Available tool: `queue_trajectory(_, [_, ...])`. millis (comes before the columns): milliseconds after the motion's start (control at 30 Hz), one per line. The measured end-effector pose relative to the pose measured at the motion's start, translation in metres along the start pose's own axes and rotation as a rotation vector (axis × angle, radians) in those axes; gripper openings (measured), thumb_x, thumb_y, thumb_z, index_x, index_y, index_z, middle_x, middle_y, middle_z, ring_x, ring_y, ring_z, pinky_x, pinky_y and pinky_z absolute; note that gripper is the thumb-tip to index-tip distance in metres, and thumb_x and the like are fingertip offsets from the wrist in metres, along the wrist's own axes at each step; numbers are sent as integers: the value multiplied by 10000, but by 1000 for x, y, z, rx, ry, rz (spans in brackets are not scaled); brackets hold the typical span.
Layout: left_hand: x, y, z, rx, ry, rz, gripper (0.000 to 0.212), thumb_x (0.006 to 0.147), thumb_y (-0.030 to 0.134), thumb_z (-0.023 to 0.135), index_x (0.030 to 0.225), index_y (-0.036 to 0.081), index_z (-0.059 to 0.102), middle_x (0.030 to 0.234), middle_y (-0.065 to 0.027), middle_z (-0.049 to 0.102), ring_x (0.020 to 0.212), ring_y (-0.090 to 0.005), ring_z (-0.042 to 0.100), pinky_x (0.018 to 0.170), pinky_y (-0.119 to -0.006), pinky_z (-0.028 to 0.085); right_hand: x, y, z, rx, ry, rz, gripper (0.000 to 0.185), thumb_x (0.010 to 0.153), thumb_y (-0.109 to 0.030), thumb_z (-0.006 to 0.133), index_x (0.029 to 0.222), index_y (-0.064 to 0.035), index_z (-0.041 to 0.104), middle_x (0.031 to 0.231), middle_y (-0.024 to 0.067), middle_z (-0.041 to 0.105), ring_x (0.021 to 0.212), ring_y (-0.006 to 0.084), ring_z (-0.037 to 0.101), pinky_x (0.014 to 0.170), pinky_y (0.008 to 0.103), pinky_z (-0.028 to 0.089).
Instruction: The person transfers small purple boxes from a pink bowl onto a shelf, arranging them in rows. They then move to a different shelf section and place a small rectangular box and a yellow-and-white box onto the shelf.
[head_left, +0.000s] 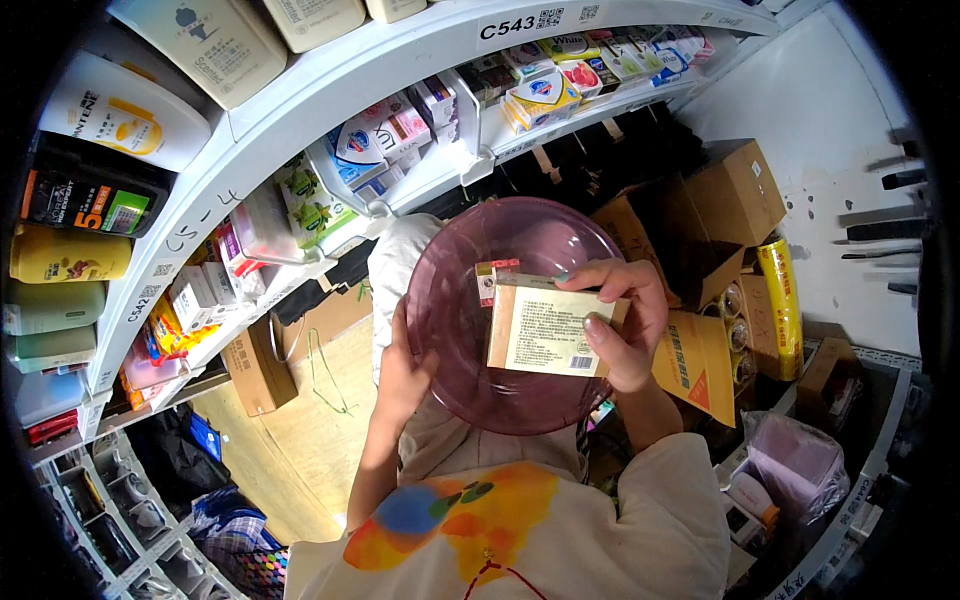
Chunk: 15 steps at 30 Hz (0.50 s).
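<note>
My left hand (409, 375) grips the left rim of a translucent purple plastic basin (480, 397), which rests over my lap. Above the basin, my right hand (630, 322) holds a small cream-and-tan cardboard box (547, 330) between thumb and fingers. Its face bears printed writing and a barcode and is turned up towards me. Just behind that box a smaller red-and-white box (491, 279) shows in the basin, partly covered by it.
Curved white shelves hold boxed soaps (536, 97) ahead and bottles (127, 112) at left. Open cardboard boxes (739, 191), a yellow roll (781, 307) and a padded envelope (694, 360) crowd the right. A plastic-wrapped purple item (795, 457) sits lower right. A carton (259, 367) stands on the floor.
</note>
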<state>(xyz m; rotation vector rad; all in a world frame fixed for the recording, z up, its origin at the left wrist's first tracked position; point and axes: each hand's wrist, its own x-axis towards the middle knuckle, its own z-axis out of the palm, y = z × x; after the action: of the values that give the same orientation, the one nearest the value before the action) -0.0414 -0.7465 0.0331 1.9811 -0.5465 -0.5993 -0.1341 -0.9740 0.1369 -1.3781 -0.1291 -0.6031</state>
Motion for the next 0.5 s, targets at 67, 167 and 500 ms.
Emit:
queue_trajectory(67, [0, 0, 1, -27, -1, -26, 740, 684, 6, 517, 1337, -23, 169, 998, -263, 575, 908, -327, 594, 776, -309, 450, 1, -2, 7, -33, 95, 38, 210, 753, -38, 540, 899, -27, 389, 948, 205, 562, 847, 174, 554, 760, 283, 454])
queue_trajectory(167, [0, -3, 1, -43, 0, -36, 740, 685, 3, 515, 1338, -23, 166, 999, -260, 576, 901, -323, 596, 774, -307, 451, 2, -3, 11, -28, 145, 59, 201, 746, -66, 550, 867, -33, 393, 908, 196, 575, 834, 173, 539, 762, 281, 434])
queue_trajectory(500, [-1, 0, 1, 4, 7, -11, 738, 687, 5, 509, 1339, -21, 166, 1010, -248, 579, 893, -311, 599, 779, -304, 449, 0, 1, 4, -4, 52, 9, 137, 832, -22, 474, 948, -9, 403, 1008, 223, 550, 853, 179, 583, 749, 289, 481])
